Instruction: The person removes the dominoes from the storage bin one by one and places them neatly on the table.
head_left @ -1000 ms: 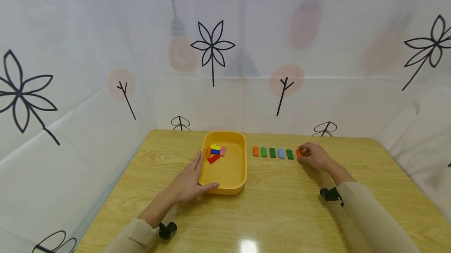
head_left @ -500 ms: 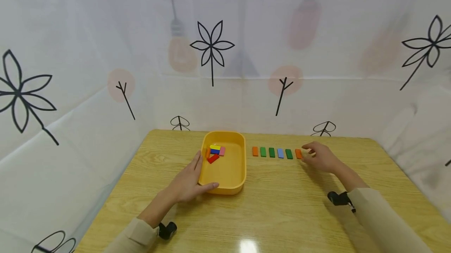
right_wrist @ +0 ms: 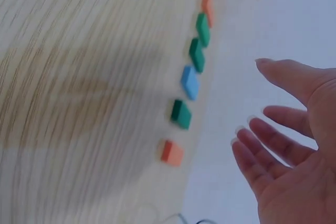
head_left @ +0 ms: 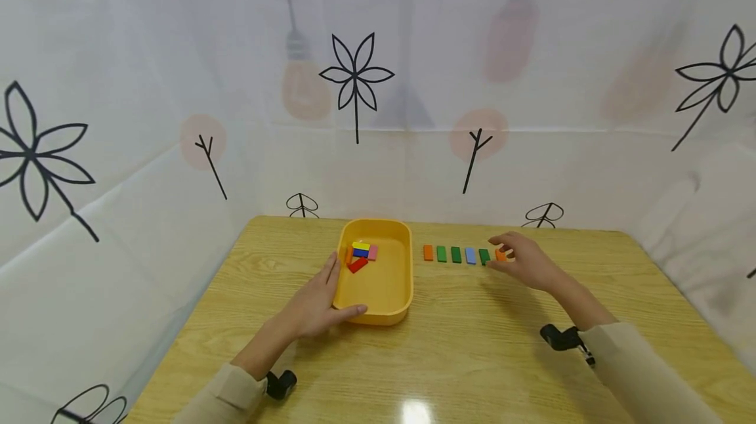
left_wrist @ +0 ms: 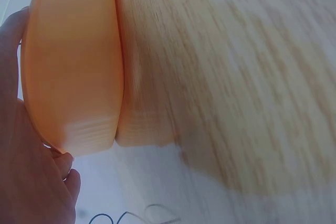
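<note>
A yellow plastic tray stands on the table; my left hand rests on its near left corner, fingers straight along the side wall and thumb over the front rim. The tray's outer wall fills the left wrist view. Right of the tray runs a row of several small flat blocks, from an orange block through greens and a blue block to a dark green block and an orange block at its right end. Over that end hovers my right hand, fingers loosely spread, nothing between them.
Inside the tray, at its left, lie a red block, a pink block, a yellow block and others. The wooden table meets a patterned white cloth at the back and sides.
My right hand has let go of the orange block at the row's end, drawn back to the right, then moved left over the dark green block. My left hand stays put on the tray.
</note>
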The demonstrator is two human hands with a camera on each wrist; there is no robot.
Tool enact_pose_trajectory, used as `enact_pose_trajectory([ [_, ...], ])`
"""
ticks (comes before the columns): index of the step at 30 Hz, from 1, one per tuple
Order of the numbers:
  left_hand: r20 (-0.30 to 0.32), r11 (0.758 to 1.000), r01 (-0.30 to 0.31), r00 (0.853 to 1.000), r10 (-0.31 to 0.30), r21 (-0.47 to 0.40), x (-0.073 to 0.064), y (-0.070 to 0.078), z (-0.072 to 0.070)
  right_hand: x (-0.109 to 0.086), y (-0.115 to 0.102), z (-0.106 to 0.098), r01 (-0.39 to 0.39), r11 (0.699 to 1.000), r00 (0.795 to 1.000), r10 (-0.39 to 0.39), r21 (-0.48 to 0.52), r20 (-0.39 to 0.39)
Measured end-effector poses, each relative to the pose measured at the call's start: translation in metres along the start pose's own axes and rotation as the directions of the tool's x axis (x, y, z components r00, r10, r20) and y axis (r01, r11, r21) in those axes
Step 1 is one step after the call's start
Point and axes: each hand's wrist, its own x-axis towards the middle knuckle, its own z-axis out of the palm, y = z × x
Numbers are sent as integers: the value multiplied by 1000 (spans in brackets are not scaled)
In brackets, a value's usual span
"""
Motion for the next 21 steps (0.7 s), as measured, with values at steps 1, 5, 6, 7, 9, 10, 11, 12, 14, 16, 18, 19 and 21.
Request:
enact_pose_trajectory([
  [1,-2,1000,0,1000,0,0,0,0,0,1,-4,1,4,1000,1000,-4,4,0],
  [5,-2,1000,0,1000,0,-5,0,0,0,6,-19,4,27,999,1000,-27,30,1],
  [6,-1,1000,0,1000,0,-7,0,0,0,7,-22,6,34,999,999,-35,32,2],
  [7,1,1000,1,1000,-1,-7,0,1,0,8,-25,7,41,998,999,-41,37,3],
  [9,4,1000,3,1000,-3,-8,0,1,-1,11,-32,9,53,998,999,-54,45,9],
  [10,6,1000,6,1000,-6,-9,0,1,-1,12,-35,10,59,997,998,-59,49,12],
  [11,9,1000,9,1000,-9,-5,0,1,-1,14,-39,11,65,996,998,-66,54,15],
  [12,11,1000,12,1000,-12,-4,0,2,-1,16,-43,13,70,996,997,-71,61,16],
  [14,6,1000,9,1000,-9,-9,0,2,-2,20,-50,15,80,994,996,-82,76,19],
  [16,6,1000,7,1000,-7,-9,0,2,-2,24,-58,17,96,991,995,-98,90,19],
  [18,8,1000,6,1000,-6,-7,0,1,-2,28,-66,20,111,989,993,-114,98,19],
  [19,6,1000,4,1000,-4,-10,0,1,-2,30,-70,21,120,988,992,-123,100,19],
  [21,12,1000,7,1000,-7,-9,0,1,-2,35,-77,24,130,986,991,-133,103,21],
])
